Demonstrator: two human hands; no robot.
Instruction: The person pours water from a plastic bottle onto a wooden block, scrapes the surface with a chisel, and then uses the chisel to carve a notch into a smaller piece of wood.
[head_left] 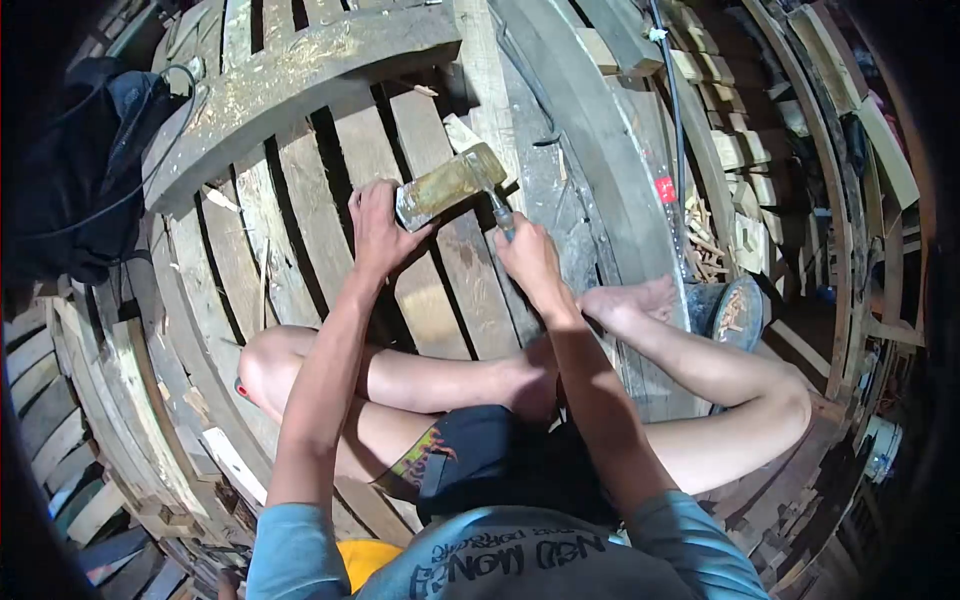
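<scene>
My left hand (379, 228) grips the left end of an oblong yellow-brown block (440, 190), its thumb along the near edge. The block's surface looks worn and stained, and it lies tilted above the slats. My right hand (530, 257) is closed around the handle of a short hand tool (504, 215) with a greyish grip. The tool's metal end meets the block near its right end. Its exact kind is hard to make out, and my fingers cover part of the handle.
I sit cross-legged on a slatted wooden platform (300, 195) with gaps between boards. A thick curved beam (310, 75) lies ahead. Dark cloth and a cable (150, 190) are at left. To the right are a long plank (610, 150), wood scraps (705, 240) and a sandal (738, 315).
</scene>
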